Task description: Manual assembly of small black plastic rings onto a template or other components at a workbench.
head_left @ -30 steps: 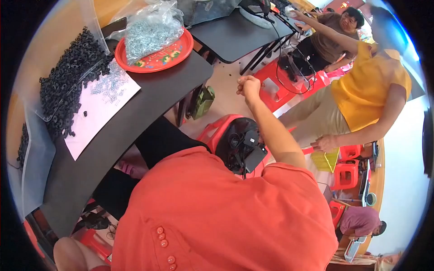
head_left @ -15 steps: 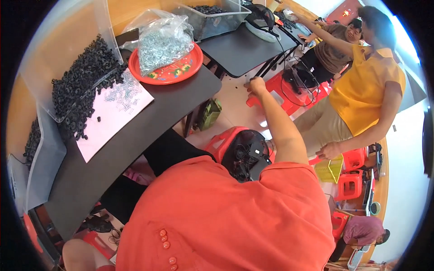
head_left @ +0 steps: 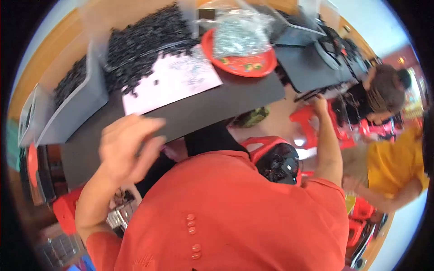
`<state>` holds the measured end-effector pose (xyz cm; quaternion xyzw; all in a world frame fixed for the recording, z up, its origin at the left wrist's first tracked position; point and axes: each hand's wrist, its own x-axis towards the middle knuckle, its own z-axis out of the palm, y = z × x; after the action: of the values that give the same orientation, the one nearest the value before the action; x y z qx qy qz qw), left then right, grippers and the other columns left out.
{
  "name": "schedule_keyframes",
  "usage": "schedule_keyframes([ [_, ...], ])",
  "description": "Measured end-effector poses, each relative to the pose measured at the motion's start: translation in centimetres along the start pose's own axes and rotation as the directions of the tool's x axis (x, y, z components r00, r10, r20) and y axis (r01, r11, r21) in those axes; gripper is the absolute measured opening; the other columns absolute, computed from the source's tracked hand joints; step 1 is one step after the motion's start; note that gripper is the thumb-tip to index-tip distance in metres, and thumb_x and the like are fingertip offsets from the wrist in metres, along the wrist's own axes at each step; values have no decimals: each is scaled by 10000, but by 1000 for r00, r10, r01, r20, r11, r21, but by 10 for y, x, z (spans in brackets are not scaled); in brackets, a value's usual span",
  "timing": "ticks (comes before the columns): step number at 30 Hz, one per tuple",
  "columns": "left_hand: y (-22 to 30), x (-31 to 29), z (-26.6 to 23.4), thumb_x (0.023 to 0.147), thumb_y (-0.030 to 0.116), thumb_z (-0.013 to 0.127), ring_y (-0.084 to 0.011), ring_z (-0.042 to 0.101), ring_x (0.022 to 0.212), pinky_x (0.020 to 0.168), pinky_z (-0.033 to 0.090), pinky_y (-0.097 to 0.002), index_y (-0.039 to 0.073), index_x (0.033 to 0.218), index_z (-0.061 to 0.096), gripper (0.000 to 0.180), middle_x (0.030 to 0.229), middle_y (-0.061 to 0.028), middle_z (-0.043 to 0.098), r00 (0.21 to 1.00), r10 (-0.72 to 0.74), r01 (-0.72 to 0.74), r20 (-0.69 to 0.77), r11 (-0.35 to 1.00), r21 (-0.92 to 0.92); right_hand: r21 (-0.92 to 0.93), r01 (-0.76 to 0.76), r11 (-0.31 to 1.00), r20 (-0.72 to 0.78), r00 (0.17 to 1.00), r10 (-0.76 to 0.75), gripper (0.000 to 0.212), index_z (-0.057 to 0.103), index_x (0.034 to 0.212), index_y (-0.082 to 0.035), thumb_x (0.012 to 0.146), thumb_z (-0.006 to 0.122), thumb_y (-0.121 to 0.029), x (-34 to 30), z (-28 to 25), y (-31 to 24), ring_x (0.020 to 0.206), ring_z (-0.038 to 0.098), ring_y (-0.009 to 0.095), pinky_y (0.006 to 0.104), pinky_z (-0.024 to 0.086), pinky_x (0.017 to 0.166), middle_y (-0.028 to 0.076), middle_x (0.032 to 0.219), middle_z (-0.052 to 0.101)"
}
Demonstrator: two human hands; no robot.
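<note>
Seen from above, a person in an orange shirt. The left hand is raised with loosely curled fingers, holding nothing, just in front of a black table edge. The right hand reaches out to a red stool; its grip cannot be made out. Farther off on the table lie a pink sheet, black parts and a red tray.

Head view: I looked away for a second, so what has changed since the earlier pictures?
The left hand has come up into view at the black table's near edge, empty. The right hand stays stretched out toward the red stool. Red tray and black pellets unmoved.
</note>
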<state>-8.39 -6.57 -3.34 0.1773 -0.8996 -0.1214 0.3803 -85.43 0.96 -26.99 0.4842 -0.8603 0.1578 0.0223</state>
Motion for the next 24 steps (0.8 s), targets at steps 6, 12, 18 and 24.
schedule_keyframes([
  [6, -33, -12, 59, 683, 18, 647, -275, 569, 681, 569, 456, -379, 48, 878, 529, 229, 731, -82, 523, 982, -23, 26, 185, 1000, -11, -88, -317, 944, -244, 926, 288, 363, 675, 1086, -138, 740, 613, -229, -18, -33, -113, 946, 646, 337, 433, 515, 797, 164, 1025, 675],
  [12, -48, -8, 73, 716, 64, 635, -294, 585, 729, 611, 466, -407, 43, 876, 530, 192, 768, -95, 556, 974, -80, 81, 211, 997, 5, 340, 123, 932, -396, 918, 23, 208, 665, 1017, -67, 819, 647, -129, -29, -104, -241, 743, 656, 161, 295, 491, 655, 68, 824, 687],
  [18, -81, 11, 70, 739, 99, 629, -289, 623, 672, 629, 484, -375, 51, 894, 603, 165, 713, -121, 617, 891, -357, 417, 280, 887, -196, 342, 754, 560, -391, 656, -645, 213, 667, 960, -48, 753, 631, -10, -60, -91, -471, 816, 639, 285, 356, 507, 742, 129, 864, 651],
  [24, -110, -4, 79, 773, 14, 625, -80, 550, 593, 549, 443, -249, 17, 882, 633, 109, 645, -11, 582, 795, -586, 567, 158, 624, -538, -136, 875, 465, -180, 440, -880, 151, 681, 886, -111, 765, 592, -92, -46, -33, -598, 890, 616, 269, 404, 471, 759, 75, 870, 648],
])
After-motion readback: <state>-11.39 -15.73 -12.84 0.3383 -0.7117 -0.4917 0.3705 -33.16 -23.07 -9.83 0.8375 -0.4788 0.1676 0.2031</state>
